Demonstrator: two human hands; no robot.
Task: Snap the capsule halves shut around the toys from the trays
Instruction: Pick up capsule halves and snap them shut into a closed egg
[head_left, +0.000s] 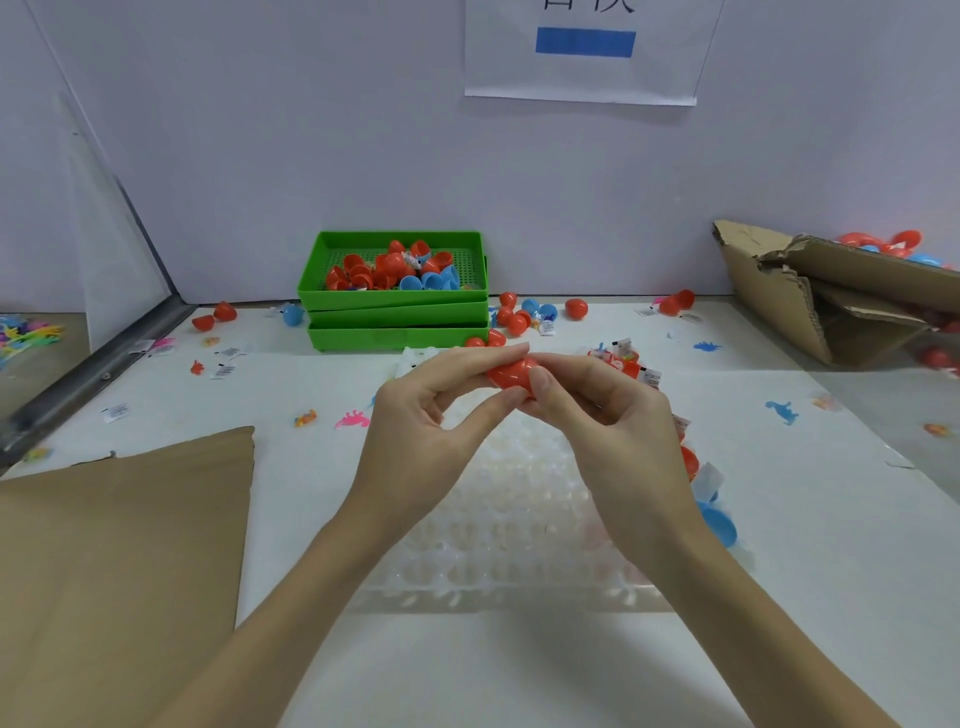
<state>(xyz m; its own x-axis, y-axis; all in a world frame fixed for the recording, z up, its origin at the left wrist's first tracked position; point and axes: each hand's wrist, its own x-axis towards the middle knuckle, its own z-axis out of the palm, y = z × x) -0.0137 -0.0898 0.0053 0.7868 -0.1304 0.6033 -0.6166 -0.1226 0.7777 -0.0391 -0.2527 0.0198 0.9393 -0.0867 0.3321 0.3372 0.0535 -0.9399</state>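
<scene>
While both hands pinch a red capsule, label text stays illegible.

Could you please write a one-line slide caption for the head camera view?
Both hands, left hand and right hand, pinch a red capsule above a clear tray, green trays behind.

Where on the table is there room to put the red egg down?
Bare white table lies near you, between the arms, in front of the clear bubble tray. Another free patch sits between the brown cardboard sheet and the left hand. Around the green trays it is crowded with capsule halves and toys.
</scene>
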